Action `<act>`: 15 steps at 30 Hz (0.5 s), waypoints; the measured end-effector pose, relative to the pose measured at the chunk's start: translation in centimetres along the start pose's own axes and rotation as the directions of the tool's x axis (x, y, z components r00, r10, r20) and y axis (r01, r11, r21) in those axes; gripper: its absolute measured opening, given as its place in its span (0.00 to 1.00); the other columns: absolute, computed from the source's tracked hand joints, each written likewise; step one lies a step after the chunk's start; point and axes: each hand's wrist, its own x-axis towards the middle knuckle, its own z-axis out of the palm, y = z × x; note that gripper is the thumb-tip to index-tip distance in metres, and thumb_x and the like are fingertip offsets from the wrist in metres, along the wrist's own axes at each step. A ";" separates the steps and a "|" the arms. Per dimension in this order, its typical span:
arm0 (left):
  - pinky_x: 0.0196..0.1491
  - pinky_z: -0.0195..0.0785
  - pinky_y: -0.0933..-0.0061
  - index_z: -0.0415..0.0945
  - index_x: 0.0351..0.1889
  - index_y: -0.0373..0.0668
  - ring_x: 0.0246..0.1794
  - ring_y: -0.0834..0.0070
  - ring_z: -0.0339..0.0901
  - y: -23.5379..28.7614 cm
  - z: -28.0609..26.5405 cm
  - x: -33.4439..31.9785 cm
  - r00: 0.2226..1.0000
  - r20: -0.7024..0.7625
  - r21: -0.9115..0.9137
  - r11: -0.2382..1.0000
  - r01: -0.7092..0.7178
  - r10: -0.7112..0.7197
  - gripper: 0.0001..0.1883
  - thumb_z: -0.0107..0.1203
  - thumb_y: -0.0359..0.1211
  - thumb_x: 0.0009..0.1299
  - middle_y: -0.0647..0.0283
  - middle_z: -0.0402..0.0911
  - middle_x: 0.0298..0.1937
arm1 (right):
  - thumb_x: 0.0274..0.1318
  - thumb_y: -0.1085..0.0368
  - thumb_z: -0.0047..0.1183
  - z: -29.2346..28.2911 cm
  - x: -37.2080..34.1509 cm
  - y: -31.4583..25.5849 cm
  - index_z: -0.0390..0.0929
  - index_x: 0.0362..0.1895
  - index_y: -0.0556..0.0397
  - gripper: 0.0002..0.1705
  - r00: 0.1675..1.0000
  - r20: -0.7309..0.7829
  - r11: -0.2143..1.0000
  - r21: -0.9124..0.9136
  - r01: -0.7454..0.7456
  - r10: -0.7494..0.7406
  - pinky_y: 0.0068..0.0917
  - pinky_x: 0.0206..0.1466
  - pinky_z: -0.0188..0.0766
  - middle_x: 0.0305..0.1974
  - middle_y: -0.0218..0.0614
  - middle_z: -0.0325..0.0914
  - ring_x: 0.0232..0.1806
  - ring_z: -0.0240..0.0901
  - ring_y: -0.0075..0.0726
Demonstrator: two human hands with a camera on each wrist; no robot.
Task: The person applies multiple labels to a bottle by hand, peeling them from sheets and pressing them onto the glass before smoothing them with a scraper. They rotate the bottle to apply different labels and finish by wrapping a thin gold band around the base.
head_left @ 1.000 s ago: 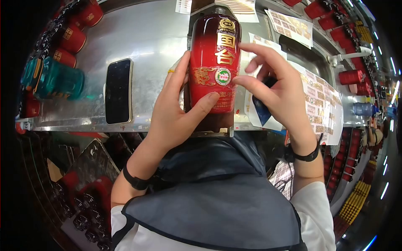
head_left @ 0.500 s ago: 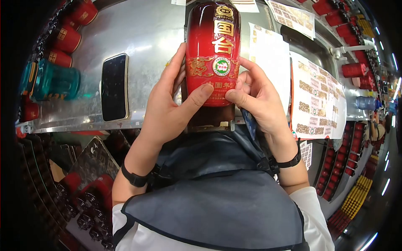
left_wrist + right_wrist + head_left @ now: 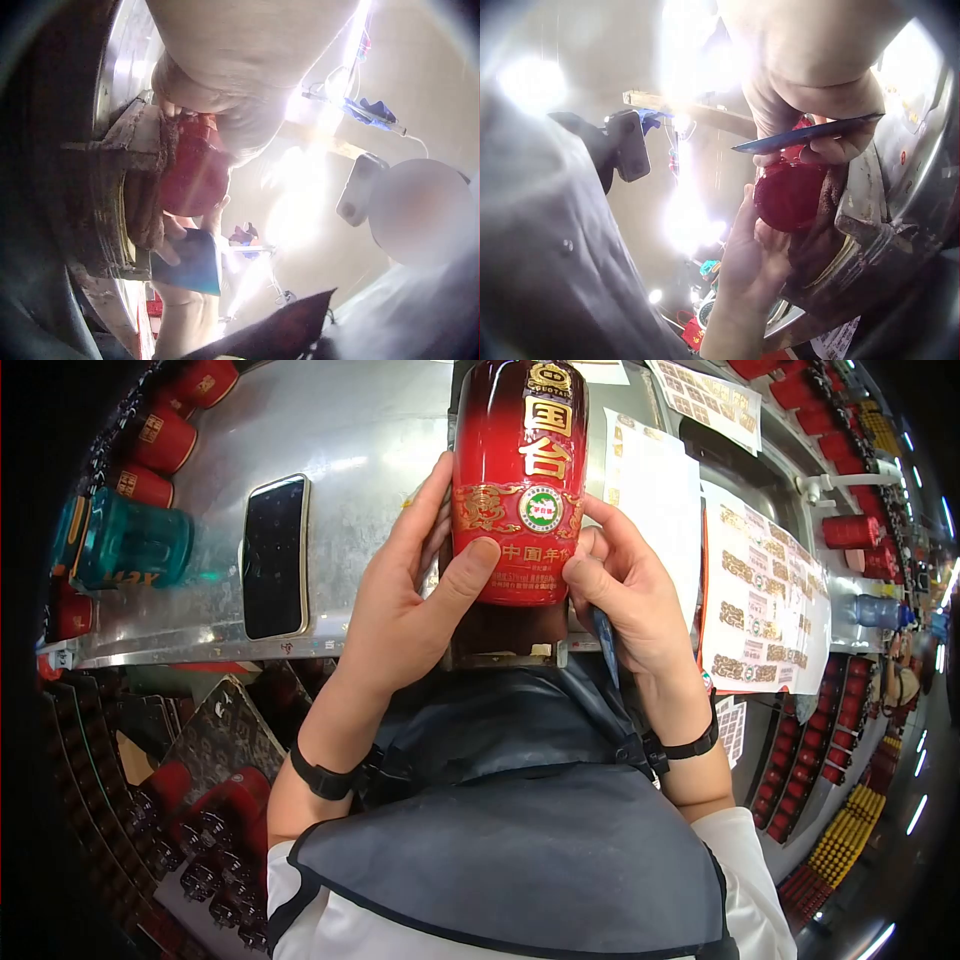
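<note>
A glossy red bottle (image 3: 490,455) with gold characters and a round green-and-white emblem (image 3: 540,509) lies over a dark brown support (image 3: 510,635) at the bench's front edge. My left hand (image 3: 405,595) grips its left side, thumb laid on the front near the base. At the lower right side my right hand (image 3: 635,585) has its thumb and fingertips right at the bottle's edge. That same hand holds a thin, dark blue flat piece (image 3: 810,135) with pointed corners. The round base of the bottle faces both wrist cameras. Its neck is out of view.
A phone (image 3: 275,555) and a teal plastic bottle (image 3: 135,540) are on the metal bench to the left. Printed label sheets (image 3: 765,600) lie to the right. More red bottles (image 3: 165,440) line the far left, others stand below the bench.
My right hand has come down from beside the emblem to the bottle's lower right edge. The bottle's neck has left the top of the view. My left hand keeps its grip.
</note>
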 end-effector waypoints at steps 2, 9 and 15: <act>0.74 0.55 0.66 0.48 0.77 0.28 0.73 0.66 0.63 -0.3 0.0 0.0 1.000 -0.005 0.014 1.000 -0.023 0.023 0.40 0.59 0.35 0.75 0.50 0.63 0.74 | 0.59 0.70 0.66 -0.1 0.0 0.0 0.62 0.71 0.61 0.39 0.999 -0.013 0.999 0.038 -0.032 0.033 0.16 0.50 0.71 0.35 0.22 0.74 0.39 0.74 0.15; 0.72 0.59 0.68 0.48 0.77 0.28 0.70 0.68 0.67 0.0 0.6 -0.1 0.999 -0.028 0.043 0.998 -0.039 0.040 0.41 0.61 0.33 0.74 0.50 0.67 0.71 | 0.59 0.70 0.66 0.2 0.0 0.0 0.61 0.71 0.62 0.39 1.000 -0.016 1.000 0.000 -0.014 0.014 0.17 0.51 0.71 0.35 0.22 0.74 0.40 0.74 0.15; 0.71 0.59 0.68 0.47 0.78 0.28 0.69 0.69 0.68 0.1 0.8 -0.1 0.999 -0.024 0.014 0.999 -0.032 0.032 0.41 0.60 0.33 0.75 0.51 0.68 0.70 | 0.60 0.71 0.65 0.3 0.0 0.0 0.61 0.71 0.62 0.39 0.999 -0.029 1.000 -0.009 -0.023 0.022 0.17 0.51 0.71 0.35 0.22 0.74 0.40 0.74 0.15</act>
